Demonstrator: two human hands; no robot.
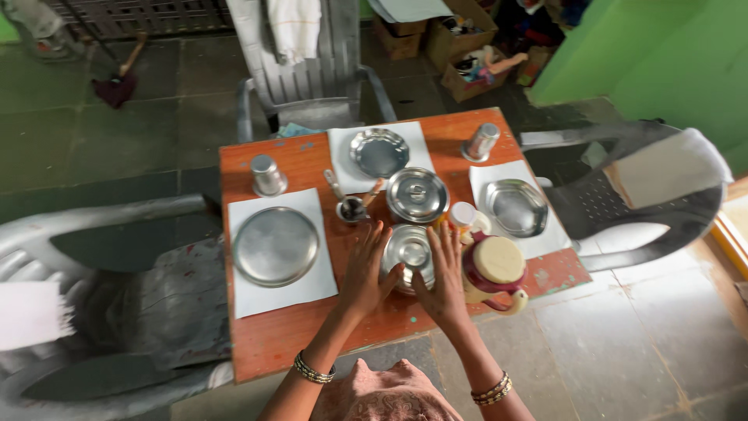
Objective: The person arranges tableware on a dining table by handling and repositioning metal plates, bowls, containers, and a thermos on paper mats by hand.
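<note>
Lidded steel pot [410, 254] sits at the near middle of the orange table [296, 335], between both hands. Left hand [366, 273] flat against its left side, fingers spread and extended, palm touching the wall. Right hand [442, 279] same on the right side, fingers open, cupping not clenched. Second lidded pot [418, 195] just behind. Maroon and cream jug [494, 271] just beside the right hand. Steel plate [276, 245] on white paper, left.

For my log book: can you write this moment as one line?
left hand: on lidded steel pot | right hand: on pot | jug: beside right hand
</note>
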